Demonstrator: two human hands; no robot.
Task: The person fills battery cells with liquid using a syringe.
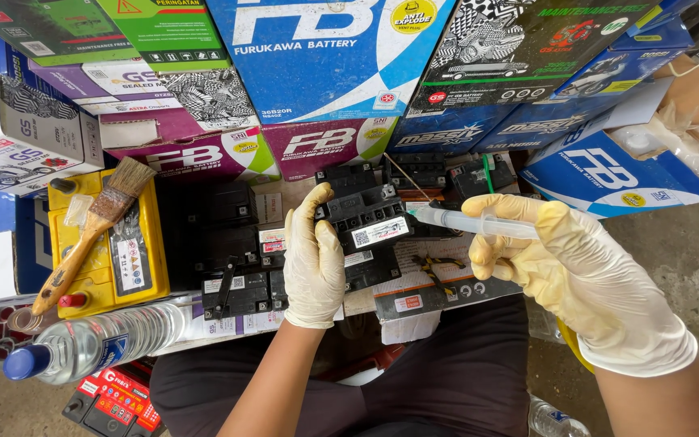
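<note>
Both hands wear pale gloves: the left hand [314, 263] presses flat, fingers together, on a small black battery [363, 222] at the middle of the desk [434, 291], while the right hand [564, 271] grips a clear syringe [479, 222] whose tip meets the battery's top right edge. Done well, I judge, the tip stays steady over the opening and the plunger goes slowly. Room is tight: stacked boxes [329, 57] crowd the far side, a yellow battery [111, 243] with a brush [91, 231] lies left, and a bottle [95, 344] sits at the near edge.
</note>
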